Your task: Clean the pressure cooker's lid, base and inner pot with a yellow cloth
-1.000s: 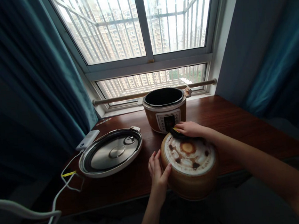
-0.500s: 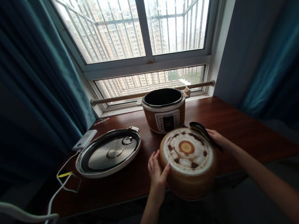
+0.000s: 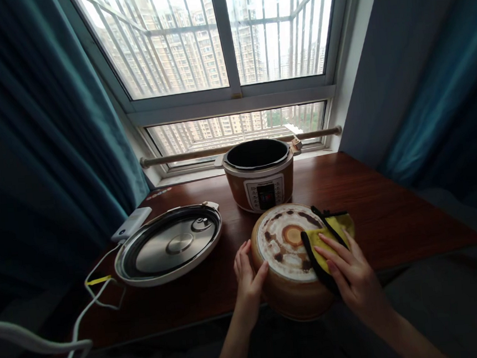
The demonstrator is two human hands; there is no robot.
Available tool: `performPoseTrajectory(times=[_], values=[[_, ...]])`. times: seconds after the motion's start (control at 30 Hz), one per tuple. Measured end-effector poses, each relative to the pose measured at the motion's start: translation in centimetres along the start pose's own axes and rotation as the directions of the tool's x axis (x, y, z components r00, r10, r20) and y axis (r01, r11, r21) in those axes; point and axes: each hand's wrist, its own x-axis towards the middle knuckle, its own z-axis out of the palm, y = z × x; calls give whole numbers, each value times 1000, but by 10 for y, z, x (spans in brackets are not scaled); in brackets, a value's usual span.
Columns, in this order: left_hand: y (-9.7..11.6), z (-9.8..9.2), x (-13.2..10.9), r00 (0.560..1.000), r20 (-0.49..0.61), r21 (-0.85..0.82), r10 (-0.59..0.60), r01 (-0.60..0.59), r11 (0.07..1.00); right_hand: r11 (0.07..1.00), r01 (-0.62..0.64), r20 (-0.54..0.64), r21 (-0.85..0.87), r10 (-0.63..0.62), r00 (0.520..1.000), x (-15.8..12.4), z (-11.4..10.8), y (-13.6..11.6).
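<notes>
A golden-brown inner pot (image 3: 283,241) is upside down at the table's front edge, its whitish base marked with brown stains and a ring. Against the pot's left side, my left hand (image 3: 247,278) grips with the thumb on the near wall and the fingers round the far side. On the right part of the base, my right hand (image 3: 353,272) presses a folded yellow cloth (image 3: 323,244) with black edging, fingers spread over it. Part of the cloth hangs past the pot's right rim. The pot's opening is hidden underneath.
Behind the pot stands the brown electric cooker (image 3: 259,182), uncovered, with a lit control panel. Its detached lid (image 3: 175,246) lies inside-up on the left. A white box (image 3: 131,224) and white cables (image 3: 78,326) are farther left on the wooden table (image 3: 391,210).
My right hand has moved from the pot's far right edge in toward me and over the base; the cloth's yellow side now shows. My left hand stays on the pot.
</notes>
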Motion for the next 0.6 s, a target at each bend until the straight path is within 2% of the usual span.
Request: performPoseTrajectory(times=[0.13, 0.23, 0.3, 0.47, 0.53, 0.6], values=[[-7, -2, 3, 1000, 26, -6, -12, 12, 1000, 972, 187, 35, -146, -184, 982, 1, 0, -29], [-15, -3, 7, 997, 72, -5, -41, 41, 999, 942, 298, 12, -156, -299, 954, 2, 6, -51], [-19, -4, 9, 995, 84, -6, -62, 62, 998, 925, 347, -9, -154, -353, 936, 2, 11, -57], [-25, -5, 11, 996, 72, -5, -55, 55, 998, 886, 429, -48, -177, -443, 895, -13, 17, -39], [-25, -5, 11, 997, 67, -19, -44, 45, 999, 902, 399, -92, -162, -417, 904, -28, 22, -26], [-23, -5, 11, 997, 66, -27, -35, 36, 999, 947, 298, -174, -120, -316, 933, -45, 32, -13]])
